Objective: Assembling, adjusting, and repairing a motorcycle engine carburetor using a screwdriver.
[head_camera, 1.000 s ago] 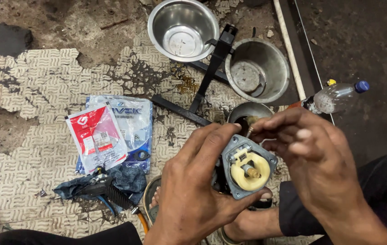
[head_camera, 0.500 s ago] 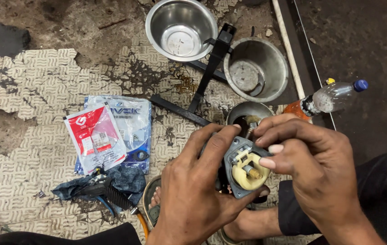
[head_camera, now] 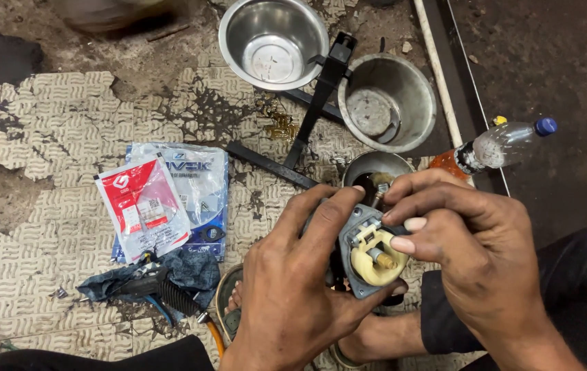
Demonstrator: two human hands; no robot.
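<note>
A small grey metal carburettor body with a cream plastic float (head_camera: pixel 374 255) is gripped from the side by the left hand (head_camera: pixel 300 288), above the patterned floor mat (head_camera: pixel 46 117). The float is pinched by the fingertips (head_camera: pixel 403 242) of the right hand (head_camera: pixel 472 254). Two steel bowls (head_camera: pixel 273 41) are noted beyond.

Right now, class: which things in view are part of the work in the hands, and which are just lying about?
In hand:
left hand
right hand
grey metal part with cream float

Lying about:
two steel bowls
plastic bottle
red and blue packets
black bracket
dark rag
</note>
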